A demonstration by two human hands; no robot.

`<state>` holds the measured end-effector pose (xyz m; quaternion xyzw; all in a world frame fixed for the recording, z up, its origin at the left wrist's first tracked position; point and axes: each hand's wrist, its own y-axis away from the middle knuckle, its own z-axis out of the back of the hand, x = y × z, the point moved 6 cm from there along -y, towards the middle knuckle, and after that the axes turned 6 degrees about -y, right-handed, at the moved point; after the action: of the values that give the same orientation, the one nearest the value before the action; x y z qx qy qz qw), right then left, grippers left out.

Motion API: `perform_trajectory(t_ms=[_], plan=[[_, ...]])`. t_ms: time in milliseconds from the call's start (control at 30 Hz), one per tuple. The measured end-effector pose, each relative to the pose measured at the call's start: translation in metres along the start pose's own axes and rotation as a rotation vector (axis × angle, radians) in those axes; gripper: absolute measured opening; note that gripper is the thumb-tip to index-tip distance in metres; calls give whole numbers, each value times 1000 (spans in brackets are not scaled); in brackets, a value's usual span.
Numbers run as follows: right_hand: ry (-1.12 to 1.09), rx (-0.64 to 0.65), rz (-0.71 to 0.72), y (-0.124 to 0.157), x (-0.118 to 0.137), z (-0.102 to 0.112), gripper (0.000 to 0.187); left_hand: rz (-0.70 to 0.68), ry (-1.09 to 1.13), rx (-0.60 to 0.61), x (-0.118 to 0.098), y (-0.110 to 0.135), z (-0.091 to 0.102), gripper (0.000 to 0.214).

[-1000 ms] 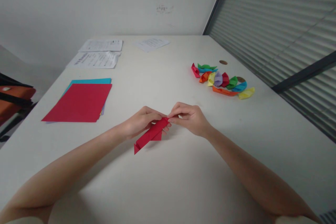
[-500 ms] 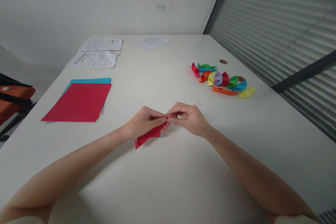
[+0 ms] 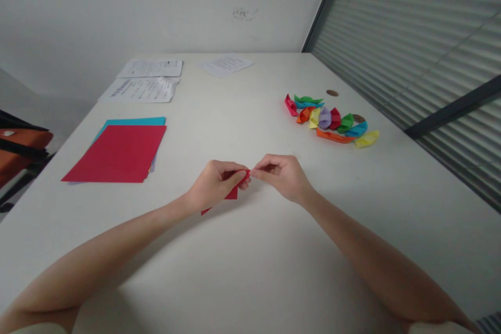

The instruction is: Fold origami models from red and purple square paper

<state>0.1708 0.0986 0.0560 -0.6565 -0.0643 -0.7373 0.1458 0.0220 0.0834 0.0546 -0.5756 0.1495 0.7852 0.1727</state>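
Between my two hands is a folded piece of red paper (image 3: 232, 194), its larger part hidden under the left one. My left hand (image 3: 217, 182) is closed around it, thumb on top close to the end. At that same end, my right hand (image 3: 282, 175) pinches the paper's tip between thumb and forefinger. Two red corners show below the left hand, just over the white table (image 3: 250, 261).
A stack of coloured sheets, red paper (image 3: 117, 152) on top, lies at left. Several small folded paper boats (image 3: 324, 117) cluster at right beside two round holes in the tabletop. Printed sheets (image 3: 144, 88) lie farther back. Window blinds (image 3: 422, 26) border the right side.
My left hand has turned slightly over the red paper, so less of it shows below. The right fingers have drawn closer together at the tip.
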Motion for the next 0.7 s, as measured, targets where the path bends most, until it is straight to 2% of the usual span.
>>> perform_trajectory(t_ms=[133, 333, 533, 700], plan=[[41, 16, 19, 1, 5, -4, 27, -41, -120, -44, -4, 0, 2, 25], [45, 46, 4, 1, -1, -9, 27, 61, -138, 24, 3, -1, 4, 21], [23, 49, -19, 1, -8, -10, 26, 54, -200, 24, 5, -5, 7, 19], [-77, 59, -75, 0, -19, -15, 26, 28, -243, 52, 3, -9, 12, 14]])
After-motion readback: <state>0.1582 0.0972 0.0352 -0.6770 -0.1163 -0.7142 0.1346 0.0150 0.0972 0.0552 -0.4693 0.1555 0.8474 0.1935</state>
